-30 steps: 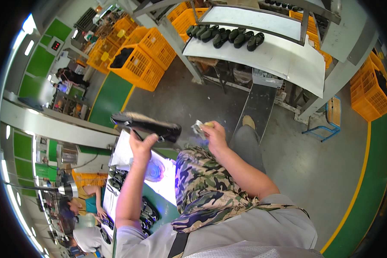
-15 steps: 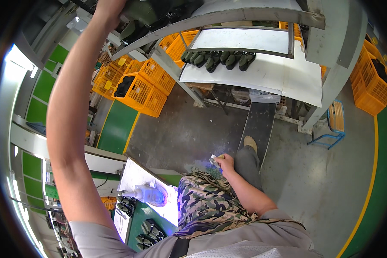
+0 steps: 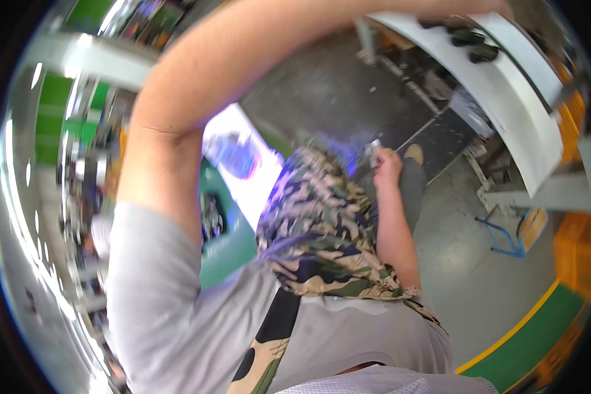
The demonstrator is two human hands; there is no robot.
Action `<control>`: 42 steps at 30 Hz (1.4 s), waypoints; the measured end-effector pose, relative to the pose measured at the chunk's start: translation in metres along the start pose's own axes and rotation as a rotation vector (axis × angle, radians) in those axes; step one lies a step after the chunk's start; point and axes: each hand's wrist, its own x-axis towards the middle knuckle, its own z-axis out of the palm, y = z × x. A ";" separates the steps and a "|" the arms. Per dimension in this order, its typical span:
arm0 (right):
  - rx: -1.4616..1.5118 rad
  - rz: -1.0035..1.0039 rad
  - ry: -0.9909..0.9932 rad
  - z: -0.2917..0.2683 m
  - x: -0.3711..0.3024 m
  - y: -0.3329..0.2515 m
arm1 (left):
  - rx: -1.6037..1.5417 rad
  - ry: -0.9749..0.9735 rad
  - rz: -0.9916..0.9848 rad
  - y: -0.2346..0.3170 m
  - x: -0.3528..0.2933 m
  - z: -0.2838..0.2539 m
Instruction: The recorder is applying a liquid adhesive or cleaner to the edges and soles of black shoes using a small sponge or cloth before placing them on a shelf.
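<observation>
My left arm arches across the top of the view toward the right. My left hand (image 3: 489, 8) is smeared at the upper right rim, close to the white shelf (image 3: 532, 125); its fingers cannot be made out. Two dark green shoes (image 3: 476, 47) lie on that shelf below the hand. Low in front of me, beside my camouflage apron (image 3: 322, 223), my right hand (image 3: 388, 167) is closed around something small and whitish, too blurred to name.
To the left, a brightly lit white board (image 3: 243, 190) carries a translucent bottle (image 3: 233, 156). Dark shoes (image 3: 212, 215) sit on the green tabletop (image 3: 226, 259). A blue-framed stool (image 3: 515, 233) and orange crates (image 3: 578, 246) stand at the right.
My view has swung, so the shelf now lies at the upper right. My left arm has gone from reaching up to bending across rightward. My right hand still holds the small whitish thing.
</observation>
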 end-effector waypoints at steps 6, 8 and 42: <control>-0.078 0.106 -0.084 -0.016 0.025 0.008 | -0.234 -0.649 -1.143 0.020 -0.333 -0.179; -0.129 0.151 -0.134 -0.015 0.024 0.007 | -0.278 -0.402 -1.802 0.040 -0.484 -0.248; -1.844 -1.096 -1.345 0.307 -0.101 0.237 | -0.635 1.867 -1.898 0.204 -0.760 -0.315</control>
